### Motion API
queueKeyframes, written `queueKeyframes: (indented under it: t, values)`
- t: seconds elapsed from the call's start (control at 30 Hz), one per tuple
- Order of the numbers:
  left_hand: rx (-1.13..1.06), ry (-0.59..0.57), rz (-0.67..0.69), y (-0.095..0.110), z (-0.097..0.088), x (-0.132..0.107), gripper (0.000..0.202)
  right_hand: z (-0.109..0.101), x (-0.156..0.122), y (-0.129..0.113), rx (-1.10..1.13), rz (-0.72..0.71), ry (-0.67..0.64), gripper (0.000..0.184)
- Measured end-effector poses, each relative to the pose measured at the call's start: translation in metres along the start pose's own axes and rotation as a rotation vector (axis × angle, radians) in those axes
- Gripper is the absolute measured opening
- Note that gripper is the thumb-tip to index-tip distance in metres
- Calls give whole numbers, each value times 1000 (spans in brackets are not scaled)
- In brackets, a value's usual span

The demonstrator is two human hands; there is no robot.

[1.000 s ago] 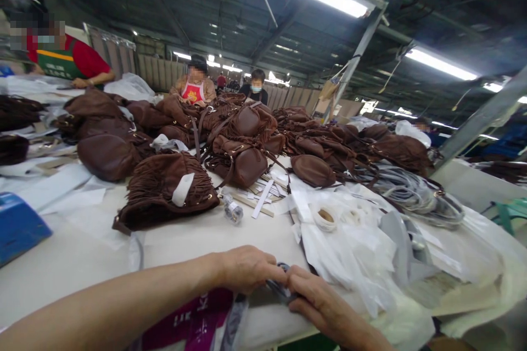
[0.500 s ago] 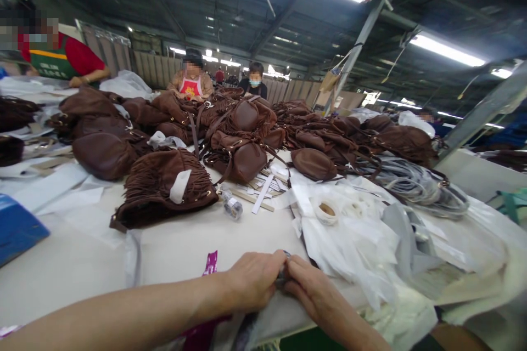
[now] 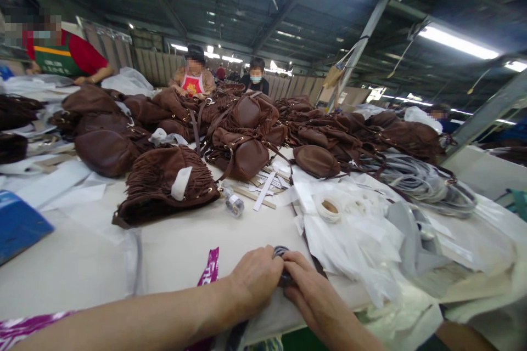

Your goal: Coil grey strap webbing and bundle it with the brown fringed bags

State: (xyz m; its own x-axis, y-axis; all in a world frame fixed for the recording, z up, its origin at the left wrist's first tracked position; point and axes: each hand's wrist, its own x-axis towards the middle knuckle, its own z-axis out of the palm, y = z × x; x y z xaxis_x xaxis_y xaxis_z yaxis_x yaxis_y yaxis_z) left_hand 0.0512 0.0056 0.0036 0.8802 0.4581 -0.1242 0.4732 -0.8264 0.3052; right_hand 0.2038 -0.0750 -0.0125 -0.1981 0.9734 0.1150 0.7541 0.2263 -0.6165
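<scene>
Close together at the near edge of the table, my left hand [image 3: 257,279] and my right hand [image 3: 307,288] are both closed on a small dark grey striped bundle [image 3: 281,252]. Its top shows between my fingers; the rest is hidden, and I cannot make out its exact kind. A dark strip [image 3: 237,334] hangs below my left wrist. Purple printed plastic [image 3: 211,266] lies behind my left forearm. Beyond my hands, a brown fringed bag [image 3: 164,186] rests on its side, with a small clear packet [image 3: 234,203] beside it.
Brown leather bags [image 3: 247,120] are heaped across the table's back. To the right lie a tape roll [image 3: 328,209], white sheets [image 3: 349,241] and coiled grey piping [image 3: 415,184]. A blue box [image 3: 22,227] stands at left. Several people work beyond the heap.
The view has shifted slightly. More of the striped bundle shows above my fingers, and both hands still grip it. More purple plastic is visible at lower left.
</scene>
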Motion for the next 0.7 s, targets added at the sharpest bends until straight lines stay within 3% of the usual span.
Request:
queueKeyframes:
  t: [0.1, 0.2, 0.27, 0.37, 0.5, 0.7]
  values:
    - [-46, -7, -37, 5, -1, -1, 29, 24, -2, 1, -79, 93, 153, 39]
    - [-88, -23, -43, 6, -2, -7, 28, 35, -1, 6, -229, 179, 171, 22]
    - [-120, -19, -53, 6, -2, -16, 36, 29, 1, 8, -231, 165, 127, 14]
    - [-133, -42, -83, 7, 0, -29, 54, 10, 3, 8, -68, 1, -8, 12]
    - [-53, -108, -44, -2, 0, -36, 32, -10, 1, 6, 69, -120, -171, 14]
    - [-12, 19, 34, -27, 0, -28, 22, -16, 2, 7, 36, -104, -278, 16]
